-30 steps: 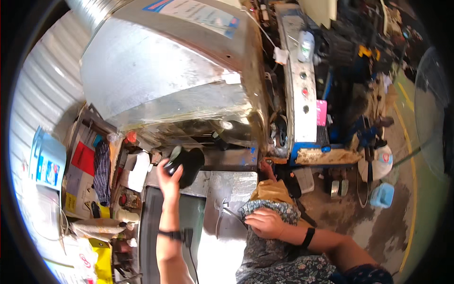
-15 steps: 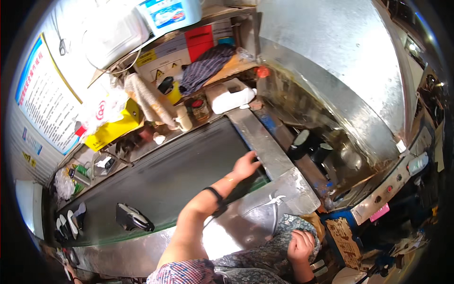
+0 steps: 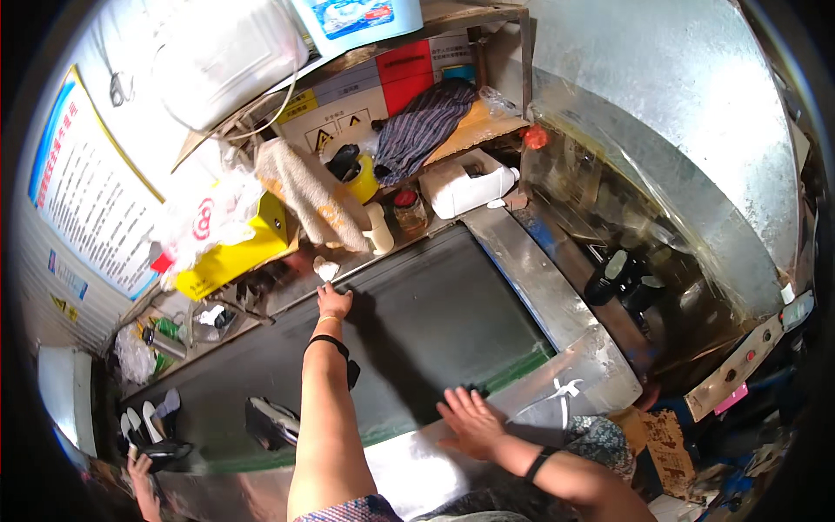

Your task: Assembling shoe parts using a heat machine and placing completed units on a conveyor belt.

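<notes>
The head view looks down on a dark conveyor belt point(image 3: 435, 304) edged by a steel rim point(image 3: 600, 378), with a metal hood point(image 3: 678, 96) beyond its right end and a cluttered ledge holding a towel point(image 3: 317, 204), a yellow box point(image 3: 239, 261) and a white jug point(image 3: 465, 184). The left hand point(image 3: 334, 301) is at the belt's far edge, just beside a white scrap point(image 3: 326, 268); whether its fingers pinch anything I cannot tell. The right hand point(image 3: 474, 424) is empty, fingers spread, over the near edge. A black shoe point(image 3: 271, 423) lies on the belt, partly hidden by the left forearm. Lower left, a co-worker's hand point(image 3: 139, 470) is cut off from its body; dark objects under the hood are hard to make out.
</notes>
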A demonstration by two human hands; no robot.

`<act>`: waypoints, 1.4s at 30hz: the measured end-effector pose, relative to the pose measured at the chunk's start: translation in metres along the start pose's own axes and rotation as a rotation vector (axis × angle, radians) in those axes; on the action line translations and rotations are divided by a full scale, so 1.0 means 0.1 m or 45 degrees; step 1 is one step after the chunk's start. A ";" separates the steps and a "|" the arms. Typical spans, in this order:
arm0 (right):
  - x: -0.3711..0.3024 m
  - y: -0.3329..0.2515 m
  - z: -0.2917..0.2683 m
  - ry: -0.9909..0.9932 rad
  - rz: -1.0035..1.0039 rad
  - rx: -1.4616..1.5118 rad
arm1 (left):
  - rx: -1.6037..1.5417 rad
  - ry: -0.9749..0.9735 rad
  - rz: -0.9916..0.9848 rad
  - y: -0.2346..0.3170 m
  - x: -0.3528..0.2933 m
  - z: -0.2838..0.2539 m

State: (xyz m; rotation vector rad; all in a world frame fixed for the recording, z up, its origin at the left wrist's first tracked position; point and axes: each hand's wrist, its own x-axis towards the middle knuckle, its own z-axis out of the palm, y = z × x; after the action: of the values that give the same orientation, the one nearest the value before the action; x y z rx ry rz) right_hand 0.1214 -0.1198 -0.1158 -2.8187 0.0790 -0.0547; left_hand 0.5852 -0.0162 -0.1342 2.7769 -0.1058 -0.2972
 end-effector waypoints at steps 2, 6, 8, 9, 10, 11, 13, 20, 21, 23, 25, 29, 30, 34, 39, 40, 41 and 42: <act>0.17 -0.08 0.13 -0.002 -0.272 -0.101 | 0.020 0.011 -0.001 -0.16 0.33 0.03; 0.18 0.02 0.13 -0.039 -0.209 -0.060 | -0.007 0.186 0.350 -0.35 1.16 0.00; 0.22 -0.08 0.00 -0.064 -0.229 0.035 | -0.538 0.482 0.597 -0.92 1.48 -0.37; 0.17 0.27 0.21 -0.178 -0.070 -0.028 | -0.751 0.303 0.213 0.08 1.19 0.76; 0.24 0.08 0.14 -0.097 -0.230 0.046 | -0.536 0.519 0.045 -0.42 1.43 0.19; 0.25 0.14 0.20 -0.167 -0.178 0.058 | -0.494 0.355 0.000 -0.27 1.39 0.46; 0.29 0.09 0.16 -0.161 -0.183 0.107 | -0.805 0.431 0.093 -0.38 1.42 0.37; 0.25 0.01 0.16 -0.146 -0.185 0.190 | -2.121 -0.718 -0.244 0.14 0.00 0.19; 0.16 0.12 0.16 -0.174 -0.110 0.183 | -2.137 -1.003 -0.197 0.64 -0.71 0.19; 0.14 0.09 0.18 -0.165 -0.133 0.107 | -2.238 -1.275 -0.011 0.75 -1.65 -0.08; 0.16 0.00 0.16 -0.133 -0.168 0.085 | -2.599 -1.548 -0.239 0.63 -2.30 -0.09; 0.28 -0.13 -0.10 -0.347 -0.092 0.253 | -2.889 -1.886 -0.401 0.73 -3.51 -0.21; 0.11 -0.05 -0.43 0.029 0.031 0.778 | -2.919 -1.911 -0.484 0.79 -3.70 -0.14; -0.52 0.31 -0.39 0.771 0.507 2.037 | -2.680 -2.277 -0.724 0.88 -4.34 -0.26; -1.65 -0.07 -1.56 0.882 0.564 1.501 | -2.176 -2.522 -0.620 0.94 -4.93 -0.23; -1.85 -0.10 -1.55 0.927 0.594 1.463 | -2.078 -2.558 -0.582 1.01 -5.06 -0.26; -2.02 -0.11 -1.46 1.188 0.662 1.587 | -2.126 -2.549 -0.634 1.05 -5.10 -0.21; -2.18 -0.14 -1.41 1.453 0.715 1.706 | -2.264 -2.429 -0.481 1.10 -5.19 -0.18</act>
State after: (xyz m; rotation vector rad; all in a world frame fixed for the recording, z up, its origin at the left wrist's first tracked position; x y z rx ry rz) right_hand -0.1017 -0.1381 0.0158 -1.1008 0.7332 -1.0753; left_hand 0.0792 -0.0569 0.0202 0.1465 0.1689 -1.7331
